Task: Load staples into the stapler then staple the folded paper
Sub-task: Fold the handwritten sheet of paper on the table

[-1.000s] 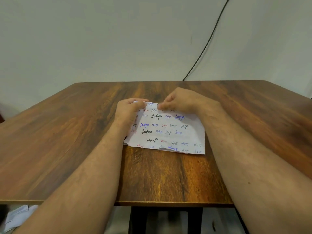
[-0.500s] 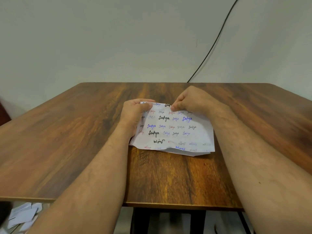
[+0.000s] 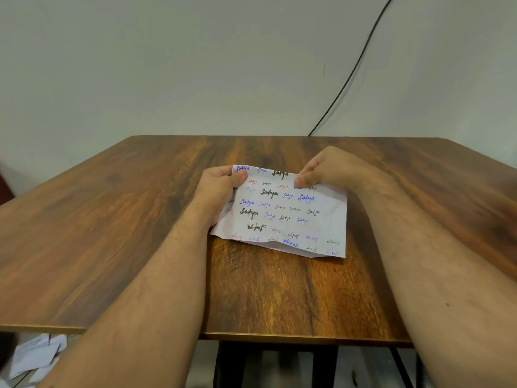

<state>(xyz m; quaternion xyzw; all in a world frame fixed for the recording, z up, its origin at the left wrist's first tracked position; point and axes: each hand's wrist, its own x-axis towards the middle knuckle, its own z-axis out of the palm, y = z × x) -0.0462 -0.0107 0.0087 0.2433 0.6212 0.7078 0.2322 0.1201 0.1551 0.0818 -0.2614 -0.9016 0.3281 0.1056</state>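
A white sheet of paper [image 3: 291, 217] covered in handwritten words in black, blue and red lies on the wooden table [image 3: 140, 219], folded along its near edge. My left hand [image 3: 221, 189] pinches the sheet's far left corner between thumb and fingers. My right hand [image 3: 330, 169] pinches the far edge a little right of the middle. The far edge is lifted slightly off the table. No stapler and no staples are in view.
A black cable [image 3: 349, 71] runs down the pale wall to behind the table's far edge. Scraps of white paper [image 3: 36, 357] lie on the floor at the lower left. Dark table legs [image 3: 274, 365] show under the near edge.
Both hands have raised the sheet's far edge and shifted it slightly right and away. More of the top rows of writing shows now. The camera has tilted a little.
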